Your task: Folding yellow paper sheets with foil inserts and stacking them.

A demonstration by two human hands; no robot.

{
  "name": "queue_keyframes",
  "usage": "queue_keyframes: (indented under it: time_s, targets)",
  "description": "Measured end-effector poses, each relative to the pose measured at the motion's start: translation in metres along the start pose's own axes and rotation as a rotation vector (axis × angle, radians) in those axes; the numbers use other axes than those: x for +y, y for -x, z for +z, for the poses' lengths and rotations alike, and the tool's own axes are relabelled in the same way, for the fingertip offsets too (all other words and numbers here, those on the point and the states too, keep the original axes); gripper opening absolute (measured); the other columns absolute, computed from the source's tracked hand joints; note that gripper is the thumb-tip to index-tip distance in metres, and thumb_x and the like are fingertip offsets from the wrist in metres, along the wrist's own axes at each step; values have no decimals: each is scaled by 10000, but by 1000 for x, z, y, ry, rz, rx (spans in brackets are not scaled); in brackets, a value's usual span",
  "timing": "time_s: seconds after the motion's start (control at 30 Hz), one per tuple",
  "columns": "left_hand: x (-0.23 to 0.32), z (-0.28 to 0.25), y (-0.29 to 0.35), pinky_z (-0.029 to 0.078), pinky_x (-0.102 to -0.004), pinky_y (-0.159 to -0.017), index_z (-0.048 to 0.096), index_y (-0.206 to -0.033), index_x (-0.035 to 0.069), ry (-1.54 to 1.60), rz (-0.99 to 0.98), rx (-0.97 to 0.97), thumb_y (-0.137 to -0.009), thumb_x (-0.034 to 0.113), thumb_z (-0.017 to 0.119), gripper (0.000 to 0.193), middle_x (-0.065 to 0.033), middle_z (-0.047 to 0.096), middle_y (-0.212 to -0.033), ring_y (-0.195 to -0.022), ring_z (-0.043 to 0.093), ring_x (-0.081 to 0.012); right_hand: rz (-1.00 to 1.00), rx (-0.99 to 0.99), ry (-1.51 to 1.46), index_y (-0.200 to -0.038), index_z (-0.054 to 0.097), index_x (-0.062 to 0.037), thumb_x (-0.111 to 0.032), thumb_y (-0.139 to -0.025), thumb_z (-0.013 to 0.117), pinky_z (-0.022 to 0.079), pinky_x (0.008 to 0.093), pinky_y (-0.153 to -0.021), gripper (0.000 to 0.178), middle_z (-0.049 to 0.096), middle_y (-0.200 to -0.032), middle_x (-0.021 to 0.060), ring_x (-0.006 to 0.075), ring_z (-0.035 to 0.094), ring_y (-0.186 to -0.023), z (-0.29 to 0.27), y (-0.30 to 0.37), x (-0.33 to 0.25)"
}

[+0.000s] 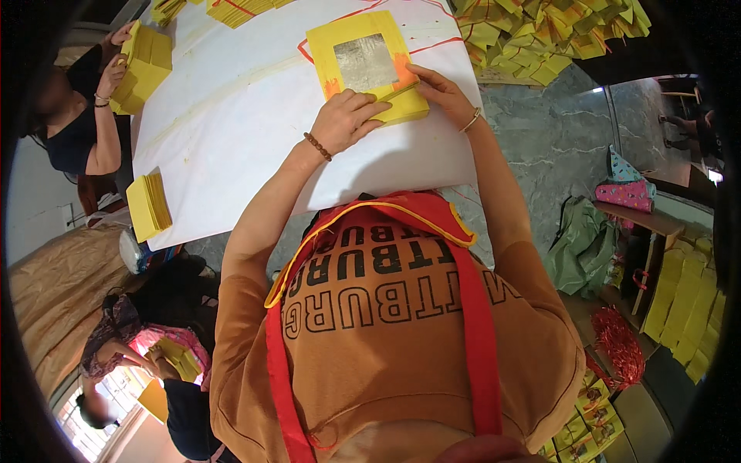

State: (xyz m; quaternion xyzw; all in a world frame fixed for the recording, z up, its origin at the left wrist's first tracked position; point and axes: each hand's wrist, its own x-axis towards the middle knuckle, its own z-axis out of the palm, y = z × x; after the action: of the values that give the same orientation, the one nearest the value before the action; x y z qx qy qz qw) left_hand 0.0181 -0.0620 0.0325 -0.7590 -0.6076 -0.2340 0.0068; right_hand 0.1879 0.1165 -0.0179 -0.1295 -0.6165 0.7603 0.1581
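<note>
In front of me on the white-covered table lies a thick stack of yellow joss paper [324, 52], its top sheet bearing a silver square and orange patches. The near edge of the top paper is raised into a narrow fold, with more yellow sheets showing below it. My left hand [351, 119] grips this fold from the left, fingers curled over it. At the right near corner, my right hand [441, 91] pinches the same fold. A red string [436, 44] runs on the table behind and beside the stack.
The white table [224, 131] carries a smaller yellow paper stack [149, 205] at its near left corner. A heap of yellow paper bundles [548, 35] lies at the far right. Across the left edge, another person's hands [114, 69] hold a yellow stack. Others sit behind, lower left.
</note>
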Motion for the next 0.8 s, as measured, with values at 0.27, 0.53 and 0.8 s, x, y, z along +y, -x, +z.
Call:
queue_keyframes:
  time_s: [0.27,0.53,0.8]
  targets:
    - [3,-1,-4,470,-328,-664,629,-865,84,113,-122,35,-781,150,575,120,-63,608,-825,-749,559,-225,28,17,-7,-1276,426,-73,-141,-888,475,301,267,-989,396,458,-1263,20,122,406,-1159,-1,-1,1]
    - [-1,-4,-9,474,-343,-634,609,-781,48,207,-142,-8,-771,152,553,119,-88,599,-765,-733,574,-248,16,40,34,-1274,432,-75,-183,-905,439,294,262,-990,384,454,-1263,13,118,405,-1155,4,0,-4]
    - [-1,-2,-11,463,-358,-609,571,-715,36,235,-127,7,-749,124,539,100,-96,566,-705,-691,560,-261,-39,10,122,-1277,425,-60,-273,-925,373,245,287,-1021,415,438,-1284,24,146,371,-1190,1,0,-6]
